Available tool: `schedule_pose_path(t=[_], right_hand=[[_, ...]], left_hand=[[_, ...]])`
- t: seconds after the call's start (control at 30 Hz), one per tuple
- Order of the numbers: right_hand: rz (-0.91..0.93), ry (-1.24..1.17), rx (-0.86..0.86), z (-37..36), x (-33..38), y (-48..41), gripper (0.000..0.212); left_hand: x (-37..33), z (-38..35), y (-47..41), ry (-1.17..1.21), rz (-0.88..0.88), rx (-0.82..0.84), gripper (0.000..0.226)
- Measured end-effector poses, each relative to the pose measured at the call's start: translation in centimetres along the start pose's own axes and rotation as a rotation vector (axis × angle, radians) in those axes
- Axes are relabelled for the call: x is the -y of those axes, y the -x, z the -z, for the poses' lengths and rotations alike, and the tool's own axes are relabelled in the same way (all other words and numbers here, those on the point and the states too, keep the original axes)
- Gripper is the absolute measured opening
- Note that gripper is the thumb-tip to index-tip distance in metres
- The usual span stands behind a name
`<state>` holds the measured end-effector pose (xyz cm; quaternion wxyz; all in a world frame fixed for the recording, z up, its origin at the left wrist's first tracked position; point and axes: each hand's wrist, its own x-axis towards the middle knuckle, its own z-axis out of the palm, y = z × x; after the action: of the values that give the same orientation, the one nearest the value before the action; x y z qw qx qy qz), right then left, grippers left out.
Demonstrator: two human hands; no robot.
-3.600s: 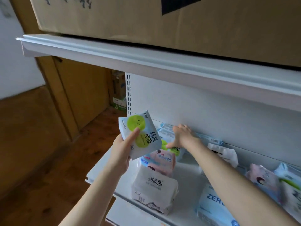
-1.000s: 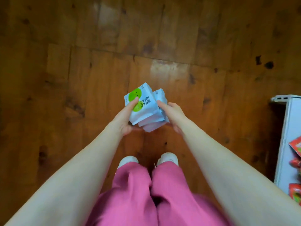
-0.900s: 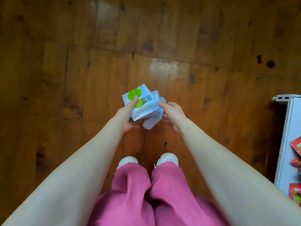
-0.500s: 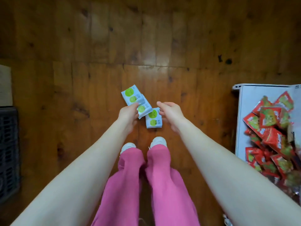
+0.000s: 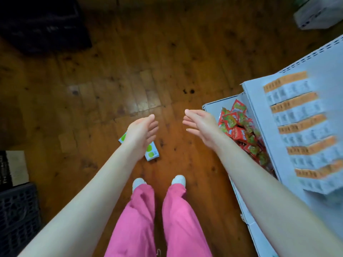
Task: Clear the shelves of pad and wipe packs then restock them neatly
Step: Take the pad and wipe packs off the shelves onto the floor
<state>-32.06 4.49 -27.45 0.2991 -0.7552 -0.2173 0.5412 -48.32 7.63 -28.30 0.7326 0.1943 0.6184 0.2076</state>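
Beneath left hand (image 5: 142,134): packs (image 5: 152,154) on floor (image 5: 111,71) mostly hidden, count unclear | right hand (image 5: 201,125), left both empty, straight-fingered

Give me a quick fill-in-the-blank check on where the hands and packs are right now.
The left hand and the right hand are both ____, holding nothing.
The green-dotted packs lie on the wooden ____.
The ____ hand partly hides them.
The red snack packets sit on a shelf on the person's ____ side.
Missing words: open; floor; left; right.

White-and-green packs (image 5: 152,154) lie on the wooden floor (image 5: 111,71), and red sachets (image 5: 239,130) are heaped on the white shelf (image 5: 211,107).
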Motion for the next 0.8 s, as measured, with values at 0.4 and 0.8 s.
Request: schedule_pose_path(t=[0.4,0.8], right_hand=[[0.351,-0.214,-0.312,23.0,5.5,16.5,0.005],[0.454,-0.222,-0.834,48.4,-2.8,27.5,0.013]], left_hand=[[-3.9,-21.1,15.9,-0.373,-0.484,0.328,0.013],[3.7,-43.5,26.8,-0.471,-0.51,0.739,0.014]])
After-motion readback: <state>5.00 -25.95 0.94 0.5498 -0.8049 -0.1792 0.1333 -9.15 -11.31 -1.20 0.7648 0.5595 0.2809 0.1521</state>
